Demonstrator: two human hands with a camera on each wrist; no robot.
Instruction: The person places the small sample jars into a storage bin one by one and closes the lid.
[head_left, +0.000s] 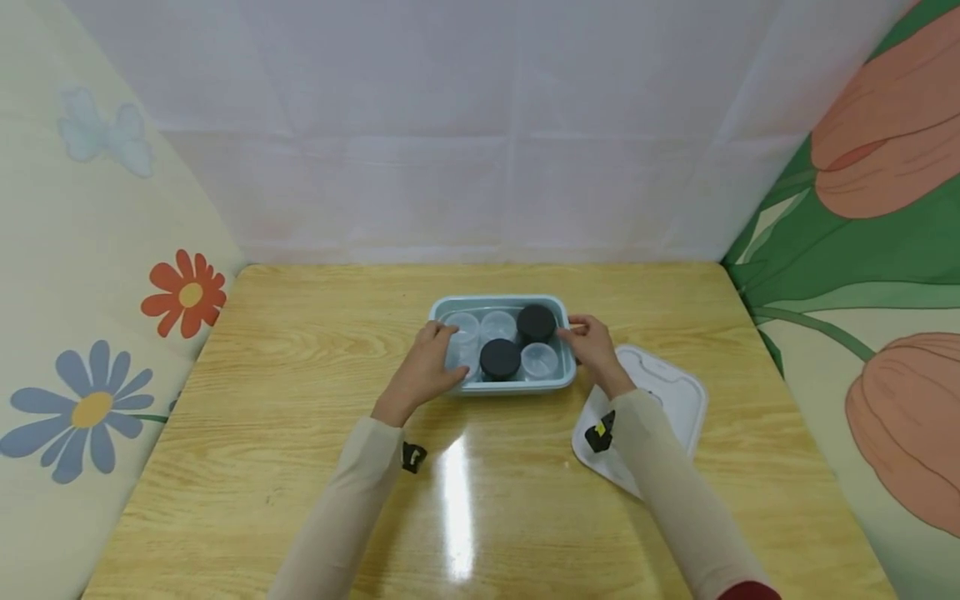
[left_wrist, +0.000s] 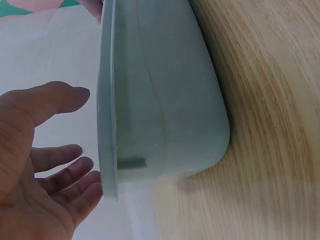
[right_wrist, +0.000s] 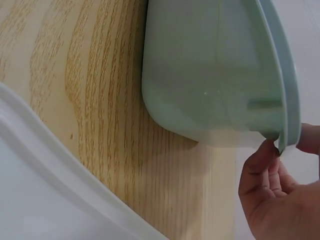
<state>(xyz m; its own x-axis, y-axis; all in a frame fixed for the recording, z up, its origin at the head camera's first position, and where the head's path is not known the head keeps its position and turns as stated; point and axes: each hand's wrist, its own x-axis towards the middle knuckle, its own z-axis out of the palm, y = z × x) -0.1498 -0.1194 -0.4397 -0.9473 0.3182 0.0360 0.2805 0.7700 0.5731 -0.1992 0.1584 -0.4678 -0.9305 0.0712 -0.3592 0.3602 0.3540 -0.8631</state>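
A pale blue plastic tub stands on the table, holding several clear round cups and two black round lids or black-topped jars. My left hand is at the tub's left end, thumb and fingers spread apart. In the left wrist view its fingertips come right up to the rim, and in the head view it covers part of the left-hand cups. At the opposite end my right hand pinches the rim, thumb on one side and a finger under the edge, as the right wrist view shows.
A white lid lies flat on the wooden table, partly beneath my right forearm. White cloth hangs behind the table, with flower-printed panels at both sides.
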